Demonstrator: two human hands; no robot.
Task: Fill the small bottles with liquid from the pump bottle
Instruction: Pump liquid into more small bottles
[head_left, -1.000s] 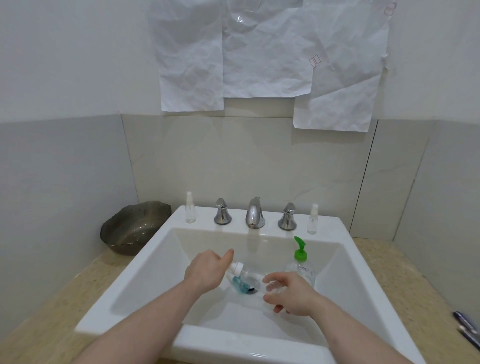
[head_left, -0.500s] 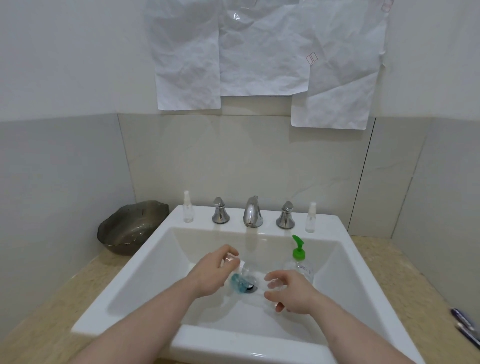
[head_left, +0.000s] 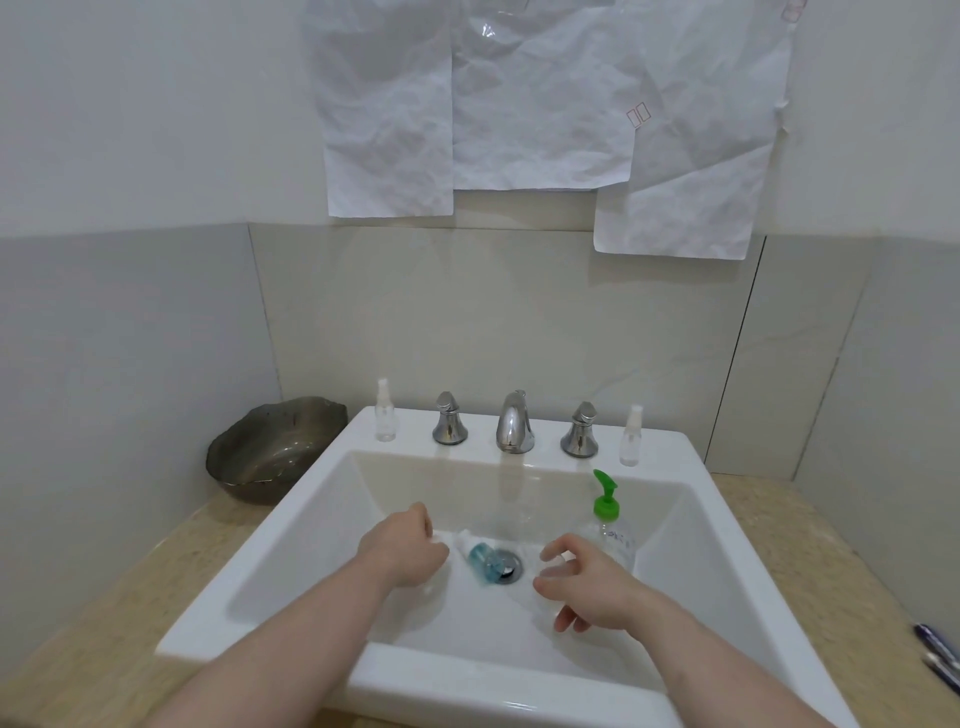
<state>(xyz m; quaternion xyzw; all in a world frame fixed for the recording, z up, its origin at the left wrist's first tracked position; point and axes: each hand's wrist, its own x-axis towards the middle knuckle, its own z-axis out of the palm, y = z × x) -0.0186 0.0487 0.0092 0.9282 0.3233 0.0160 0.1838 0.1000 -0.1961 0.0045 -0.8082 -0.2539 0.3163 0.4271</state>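
My left hand (head_left: 402, 553) hangs low in the white sink (head_left: 291, 525), left of the drain (head_left: 506, 566), fingers curled; something white shows at its fingertips, but I cannot tell whether I am pinching it. My right hand (head_left: 587, 584) sits right of the drain with its fingers spread and loosely bent, closed on nothing I can see.

Between my hands a small bottle (head_left: 480, 561) lies on its side on the basin floor, its white top pointing toward my left hand and blue liquid showing through its clear body. It rests against the rim of the drain.

The pump bottle (head_left: 610, 525), clear with a green pump head, stands upright in the basin just beyond my right hand, near the right wall.

Two more small spray bottles stand on the sink's back ledge: one (head_left: 385, 413) at the left corner, one (head_left: 631, 439) at the right, outside the two chrome tap handles and the faucet (head_left: 514, 423).

A dark bowl (head_left: 272, 449) sits on the counter left of the sink.
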